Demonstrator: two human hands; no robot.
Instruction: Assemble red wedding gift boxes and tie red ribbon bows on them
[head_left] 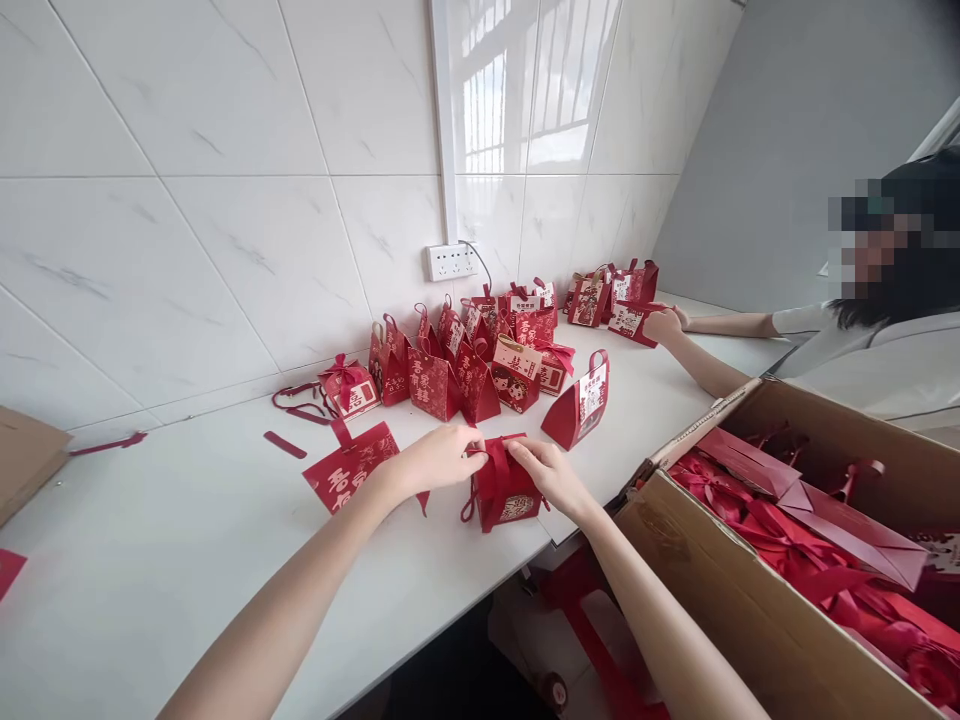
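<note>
A red gift box [511, 503] with a pale printed emblem stands near the table's front edge, a red ribbon [499, 470] looped over its top. My left hand [448, 456] is closed at the box's upper left, fingers pinched on the ribbon. At the upper right, my right hand [551, 478] grips the top of the box between thumb and fingers; its fingertips are partly hidden. Beside my left forearm lies a flat red box [346, 472] with white lettering. Another red gift box [581, 405] with a handle loop stands just beyond my right hand.
Several finished-looking red boxes [435, 385] line the wall. Ribbon pieces [285, 444] lie on the white table [187, 560]. A cardboard carton [694, 570] full of red boxes and ribbons stands at right. Behind it, a person's hands [664, 325] hold a box. A red stool [600, 640] is below.
</note>
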